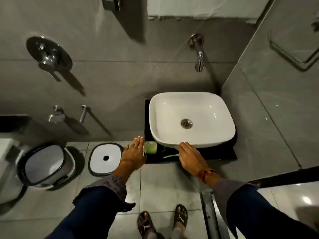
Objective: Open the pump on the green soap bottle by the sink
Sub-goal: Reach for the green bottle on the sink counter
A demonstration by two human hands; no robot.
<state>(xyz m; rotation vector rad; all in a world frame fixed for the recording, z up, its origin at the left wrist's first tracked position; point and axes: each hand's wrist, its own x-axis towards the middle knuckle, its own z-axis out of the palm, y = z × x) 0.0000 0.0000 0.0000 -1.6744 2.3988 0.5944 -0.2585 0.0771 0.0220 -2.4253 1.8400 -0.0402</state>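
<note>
The green soap bottle (150,147) stands on the black counter (222,155) at its front left corner, just left of the white basin (191,118). I see it from above, so its pump is hard to make out. My left hand (134,154) hovers flat with straight fingers right beside the bottle's left side, holding nothing. My right hand (189,155) rests palm down, fingers apart, at the basin's front rim. It covers one end of a thin green stick-like item (170,156) lying on the counter.
A wall tap (198,54) sticks out above the basin. A pedal bin (46,166) and a white square lid (106,158) sit on the tiled floor at left. Glass partition at right. My sandalled feet (162,221) stand below the counter.
</note>
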